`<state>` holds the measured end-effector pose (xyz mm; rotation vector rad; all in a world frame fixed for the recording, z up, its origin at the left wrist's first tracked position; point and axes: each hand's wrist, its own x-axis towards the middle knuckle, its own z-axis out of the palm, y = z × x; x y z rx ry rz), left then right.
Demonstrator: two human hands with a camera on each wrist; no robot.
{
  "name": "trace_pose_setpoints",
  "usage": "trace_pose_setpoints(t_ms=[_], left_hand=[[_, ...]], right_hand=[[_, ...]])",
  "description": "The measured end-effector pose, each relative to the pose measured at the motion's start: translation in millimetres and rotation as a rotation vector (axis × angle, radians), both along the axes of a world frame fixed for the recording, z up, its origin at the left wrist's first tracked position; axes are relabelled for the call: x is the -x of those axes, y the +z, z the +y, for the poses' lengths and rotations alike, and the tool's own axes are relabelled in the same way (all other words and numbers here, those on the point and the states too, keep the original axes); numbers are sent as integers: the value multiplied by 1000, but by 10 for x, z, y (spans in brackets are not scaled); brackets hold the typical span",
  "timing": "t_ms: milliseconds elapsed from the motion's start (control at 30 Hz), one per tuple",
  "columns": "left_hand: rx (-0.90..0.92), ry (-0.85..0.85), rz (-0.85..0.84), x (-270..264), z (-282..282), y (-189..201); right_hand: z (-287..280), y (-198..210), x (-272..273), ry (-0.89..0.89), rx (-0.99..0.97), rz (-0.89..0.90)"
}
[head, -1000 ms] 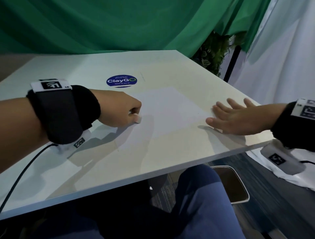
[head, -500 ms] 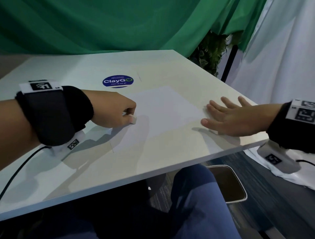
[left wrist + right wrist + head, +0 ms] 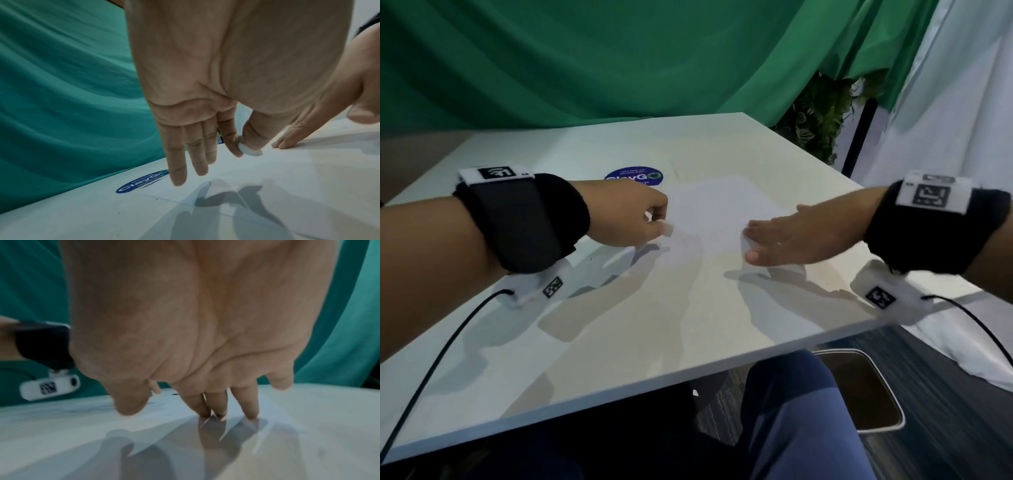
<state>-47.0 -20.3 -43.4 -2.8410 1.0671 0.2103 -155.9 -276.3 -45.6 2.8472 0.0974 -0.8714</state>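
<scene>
A white paper sheet [image 3: 709, 212] lies flat on the white table [image 3: 619, 342]. My left hand [image 3: 659, 226] sits at the sheet's left edge and pinches a small white eraser-like piece [image 3: 668, 230] between thumb and forefinger. In the left wrist view the piece [image 3: 249, 151] touches the paper [image 3: 267, 170] while the other fingers [image 3: 179, 170] hang straight. My right hand [image 3: 756, 243] lies on the sheet's right part with straight fingers. In the right wrist view its fingertips [image 3: 205, 412] press on the paper [image 3: 168, 415].
A blue round ClayGo sticker [image 3: 635, 176] is stuck on the table behind the left hand. The table's near edge [image 3: 688, 380] runs above my blue-trousered legs [image 3: 791, 411] and a chair seat [image 3: 859, 390]. Green curtain [image 3: 619, 61] hangs behind; a plant [image 3: 822, 113] and white cloth [image 3: 962, 102] are at the right.
My right hand has slid left from the table's right edge onto the paper. The left hand keeps its pinch on the white piece at the sheet's left edge.
</scene>
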Motion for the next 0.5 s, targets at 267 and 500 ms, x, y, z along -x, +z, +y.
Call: trace_pose_setpoints(t_ms=[267, 500], left_hand=[[-31, -24, -36, -523, -562, 44], [-74, 20, -84, -1283, -1014, -101]], right_hand=[[-286, 151, -772, -114, 39, -15], [-568, 80, -1553, -115, 30, -55]])
